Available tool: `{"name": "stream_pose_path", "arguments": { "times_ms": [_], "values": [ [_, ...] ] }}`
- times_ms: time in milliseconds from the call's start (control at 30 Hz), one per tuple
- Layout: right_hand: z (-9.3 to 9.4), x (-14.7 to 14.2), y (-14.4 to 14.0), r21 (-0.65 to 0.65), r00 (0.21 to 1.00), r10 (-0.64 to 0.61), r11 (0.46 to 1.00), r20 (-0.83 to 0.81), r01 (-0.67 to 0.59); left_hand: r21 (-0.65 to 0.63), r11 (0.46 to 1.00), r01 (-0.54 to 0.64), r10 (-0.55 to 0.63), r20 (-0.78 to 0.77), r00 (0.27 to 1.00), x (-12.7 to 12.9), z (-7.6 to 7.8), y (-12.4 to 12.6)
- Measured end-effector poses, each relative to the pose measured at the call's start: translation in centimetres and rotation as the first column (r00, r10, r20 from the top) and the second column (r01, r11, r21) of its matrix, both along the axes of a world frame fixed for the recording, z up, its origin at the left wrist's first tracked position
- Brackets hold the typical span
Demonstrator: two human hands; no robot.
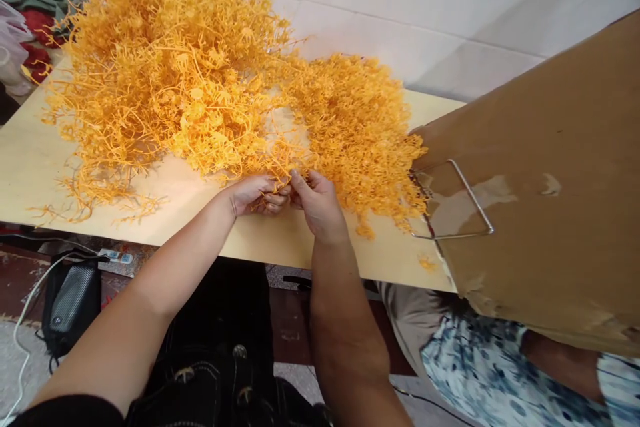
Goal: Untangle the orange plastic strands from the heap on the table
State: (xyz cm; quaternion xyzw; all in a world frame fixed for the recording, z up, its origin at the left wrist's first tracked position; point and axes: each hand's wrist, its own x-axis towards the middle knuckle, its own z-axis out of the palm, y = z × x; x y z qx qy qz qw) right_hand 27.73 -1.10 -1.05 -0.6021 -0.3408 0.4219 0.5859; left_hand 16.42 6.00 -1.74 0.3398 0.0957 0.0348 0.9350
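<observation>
A tall, tangled heap of orange-yellow artificial sprigs [185, 73] fills the left and middle of the table, and a flatter pile of the same sprigs [355, 127] lies to its right. Just in front of where the two meet, my hands are close together. My left hand [263, 195] is closed with curled fingers around an orange sprig, of which only thin bits show. Thumb and fingers of my right hand [316, 200] pinch at the same orange strands. The exact ends of the sprig are hidden by my fingers.
Beyond the pale table [195, 217] stands a white wall [350, 27]. A large cardboard box [555, 180] with a bent metal wire frame [473, 197] blocks the right side. Below it, another person's patterned clothing [480, 353] shows. A black speaker-like case [75, 303] and cable lie at lower left.
</observation>
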Motion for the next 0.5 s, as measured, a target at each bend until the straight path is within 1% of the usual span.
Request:
{"name": "stream_pose_path", "arguments": {
  "times_ms": [100,167,267,333,500],
  "values": [
    [-0.1,0.1,-0.4,0.059,0.999,0.029,0.998,0.038,-0.031,0.034,0.999,-0.013,0.014,-0.019,1.000,0.1,-0.1,-0.1],
    [-0.3,0.1,-0.9,0.104,0.997,0.010,0.994,0.079,-0.018,0.057,0.998,-0.035,0.038,-0.042,0.998,0.2,-0.1,-0.2],
    [-0.6,-0.1,-1.5,0.176,0.985,-0.090,0.982,0.144,0.064,0.089,0.995,-0.050,0.057,-0.081,0.995,0.2,-0.1,-0.2],
    [-0.6,-0.3,-1.9,0.223,0.974,-0.163,0.967,0.160,0.126,0.098,0.993,-0.064,0.073,-0.099,0.992,0.3,-0.1,-0.2],
    [0.0,-0.5,-2.4,0.328,0.931,-0.337,0.903,0.138,0.278,0.079,0.993,-0.090,0.097,-0.092,0.991,0.3,-0.1,-0.1]
  ]
}}
